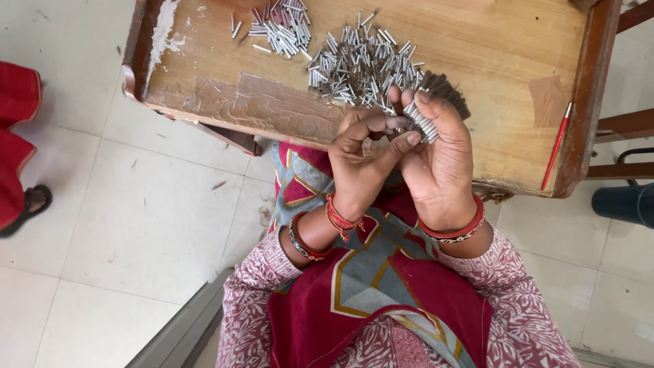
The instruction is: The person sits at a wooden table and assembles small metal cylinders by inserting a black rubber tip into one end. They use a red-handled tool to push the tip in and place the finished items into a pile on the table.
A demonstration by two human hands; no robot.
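Right hand [439,160] curls around a neat row of little metal tubes [420,121] so none slip, while left hand [361,160] pinches one tube, close to the loose pile [361,68] on the wooden tray [477,48].

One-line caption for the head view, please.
Right hand grips a row of small metal tubes; left hand pinches at them above a wooden tray.

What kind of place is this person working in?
Probably a small hand-assembly workshop: a worn wooden tray table holds heaps of small metal tubes, the right hand grips a bundle, and the floor is tiled.
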